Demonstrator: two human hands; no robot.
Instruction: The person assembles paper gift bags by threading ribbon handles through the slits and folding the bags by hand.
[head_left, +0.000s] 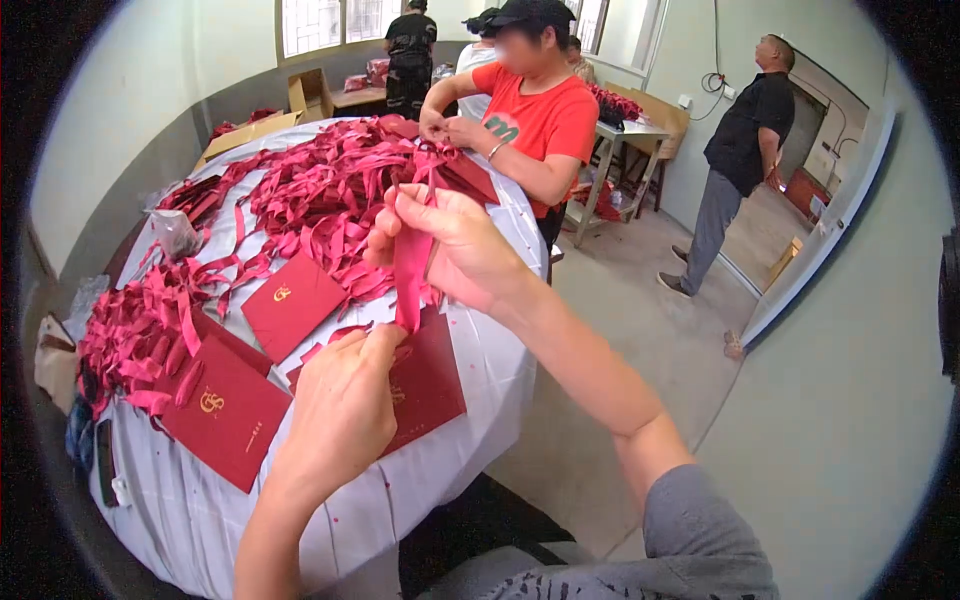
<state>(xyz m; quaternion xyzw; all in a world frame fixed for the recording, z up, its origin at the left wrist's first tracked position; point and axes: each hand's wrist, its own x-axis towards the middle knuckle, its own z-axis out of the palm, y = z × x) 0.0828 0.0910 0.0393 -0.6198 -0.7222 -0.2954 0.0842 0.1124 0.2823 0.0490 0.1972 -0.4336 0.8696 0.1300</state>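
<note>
My right hand (455, 240) is raised over the table, thumb and fingers closed on the upper part of a pink-red ribbon (411, 275). Lower down, my left hand (345, 400) pinches the same ribbon near its lower end, so the strip runs upright between both hands. Beneath them lies a dark red paper gift bag (430, 385) with gold print, partly covered by my left hand. Whether the ribbon is joined to this bag is hidden by my fingers. Another red bag (293, 305) and a third red bag (228, 412) lie flat to the left.
A big heap of ribbons (330, 185) covers the far part of the white-covered table (480, 375); a smaller ribbon pile (135, 335) is at left. Across the table a co-worker in an orange-red shirt (540, 115) handles ribbon. Another person (750, 140) stands by the doorway.
</note>
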